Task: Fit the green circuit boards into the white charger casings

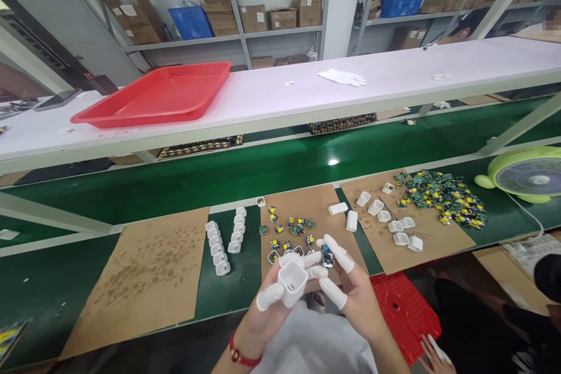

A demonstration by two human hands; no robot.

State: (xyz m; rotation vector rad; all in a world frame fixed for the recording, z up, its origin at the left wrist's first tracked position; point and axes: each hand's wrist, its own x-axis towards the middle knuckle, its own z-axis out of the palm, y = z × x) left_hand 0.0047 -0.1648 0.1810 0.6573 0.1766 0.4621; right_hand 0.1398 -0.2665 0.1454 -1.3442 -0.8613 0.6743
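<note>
My left hand (270, 295), with white finger cots, grips a small white plastic housing (293, 281), its hollow side facing me. Close beside it, my right hand (354, 289), also in finger cots, pinches a small circuit board (327, 256) between the fingers. The board and the housing are apart. Beyond my hands, loose circuit boards with yellow parts (279, 229) lie on a cardboard sheet (315, 198). Two white housings (351, 221) rest at that sheet's right edge. To the left, white housings (218, 250) stand in two rows on the green bench.
At right, a large pile of circuit boards (447, 196) and several white housings (384, 216) sit on cardboard, near a green fan (526, 175). A raised white shelf (272, 96) holds a red tray (162, 93). Another person's hand (436, 356) is near a red stool (405, 315).
</note>
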